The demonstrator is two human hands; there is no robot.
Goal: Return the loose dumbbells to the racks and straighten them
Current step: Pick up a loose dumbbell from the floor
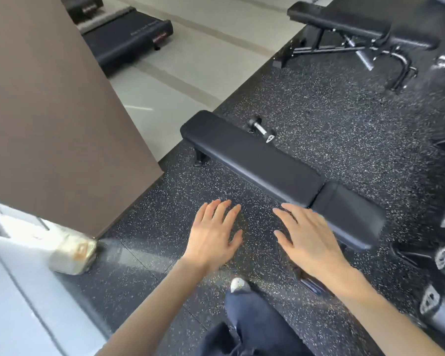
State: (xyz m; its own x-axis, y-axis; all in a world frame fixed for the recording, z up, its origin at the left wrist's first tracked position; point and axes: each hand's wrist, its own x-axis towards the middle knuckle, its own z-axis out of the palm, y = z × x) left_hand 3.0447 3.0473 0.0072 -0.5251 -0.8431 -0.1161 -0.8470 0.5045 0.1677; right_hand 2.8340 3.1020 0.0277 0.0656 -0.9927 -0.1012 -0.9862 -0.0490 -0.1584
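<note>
Fingers of both hands spread, holding nothing — flat bench fronts the loose dumbbell.

The floor under the benches looks like matt black rubber flecked with pale specks, while the farther floor is smooth pale tile. The flat bench has smooth, faintly shiny black padding. The loose dumbbell shows a bright metal handle between dark matt heads.

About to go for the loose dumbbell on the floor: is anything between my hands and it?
Yes. The long black padded flat bench lies crosswise between both open hands and the small chrome-handled dumbbell beyond it.
</note>
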